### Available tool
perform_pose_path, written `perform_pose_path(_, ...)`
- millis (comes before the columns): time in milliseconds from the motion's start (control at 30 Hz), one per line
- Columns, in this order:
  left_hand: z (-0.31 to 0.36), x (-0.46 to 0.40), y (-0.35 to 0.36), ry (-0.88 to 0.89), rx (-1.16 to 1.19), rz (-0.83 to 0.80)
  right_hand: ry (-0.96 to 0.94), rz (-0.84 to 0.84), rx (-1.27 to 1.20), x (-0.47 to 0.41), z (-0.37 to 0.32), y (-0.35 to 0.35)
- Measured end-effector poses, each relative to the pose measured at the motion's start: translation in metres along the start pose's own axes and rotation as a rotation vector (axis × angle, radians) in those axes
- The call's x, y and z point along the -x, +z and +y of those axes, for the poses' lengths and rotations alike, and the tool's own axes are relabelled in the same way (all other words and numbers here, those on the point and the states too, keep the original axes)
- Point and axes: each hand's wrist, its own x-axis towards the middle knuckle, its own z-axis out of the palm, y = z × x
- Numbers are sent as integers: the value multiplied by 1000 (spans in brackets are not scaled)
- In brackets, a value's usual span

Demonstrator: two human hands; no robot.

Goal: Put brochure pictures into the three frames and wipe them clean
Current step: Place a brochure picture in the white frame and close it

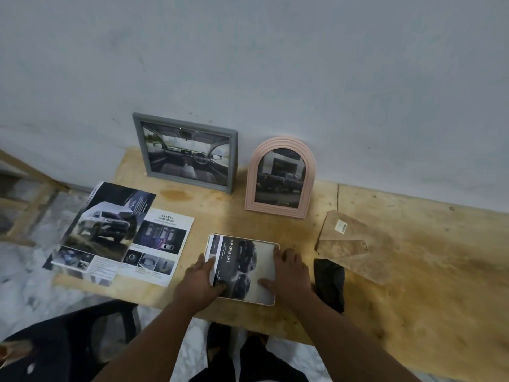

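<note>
Both hands (202,277) (289,274) press "DOUBLE CAB" picture (237,267); brochure (162,244) reads "SAFETY".

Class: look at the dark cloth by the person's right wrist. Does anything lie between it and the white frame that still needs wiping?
Only the right hand itself, resting on the white frame; the dark cloth lies just beyond it, on bare table.

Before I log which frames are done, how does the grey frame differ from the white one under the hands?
The grey frame stands upright, leaning on the wall; the white frame lies flat on the wooden table.
The grey frame is untouched; the left hand and right hand rest on the white frame.
The grey frame shows a car interior; the white frame shows a "Double Cab" brochure piece.
Both are rectangular and hold a picture.
</note>
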Motion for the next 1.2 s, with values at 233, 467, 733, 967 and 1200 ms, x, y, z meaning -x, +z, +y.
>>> perform_pose_path(233, -1, -1, 0, -21, 5, 3, 3, 74, -76, 9, -5, 8)
perform_pose_path(467, 0, 6, -6, 5, 113, 45, -27, 171, -705, 33, -16, -17)
perform_pose_path(733, 4, 5, -54, -77, 1177, 232, -122, 119, -1207, 26, -47, -88)
perform_pose_path(967, -71, -2, -111, -242, 1342, 429, -37, 86, -1085, -16, -144, -112)
perform_pose_path(1200, -187, 2, -154, -396, 1343, 539, -173, 85, -767, -76, -281, -99)
